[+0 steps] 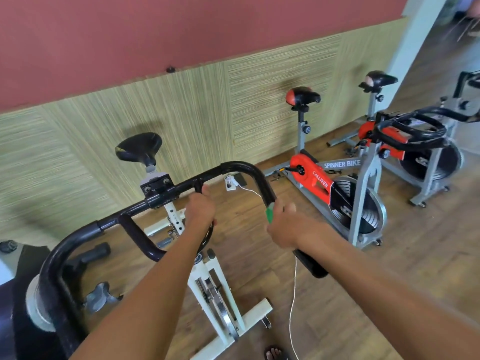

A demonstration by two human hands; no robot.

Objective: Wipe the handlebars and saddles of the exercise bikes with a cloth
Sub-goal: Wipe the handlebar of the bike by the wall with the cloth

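Note:
A black handlebar [241, 168] of a white-framed exercise bike [207, 284] fills the near view. My left hand [201, 207] grips an inner prong of the handlebar near its middle. My right hand [284, 224] is closed around the right-hand grip with a green cloth [269, 213] pressed against the bar; only a small edge of the cloth shows. The bike's black saddle [139, 146] stands behind the bar, near the wall. A white cord [294, 294] hangs down below my right hand.
Two red-and-grey spinner bikes stand to the right: one [337, 183] with a red-black saddle [302, 96], another [415, 141] behind it with a looped black handlebar. A wall socket [231, 181] sits low on the striped wall. Wooden floor lies between the bikes. A sandalled foot [275, 353] shows at bottom.

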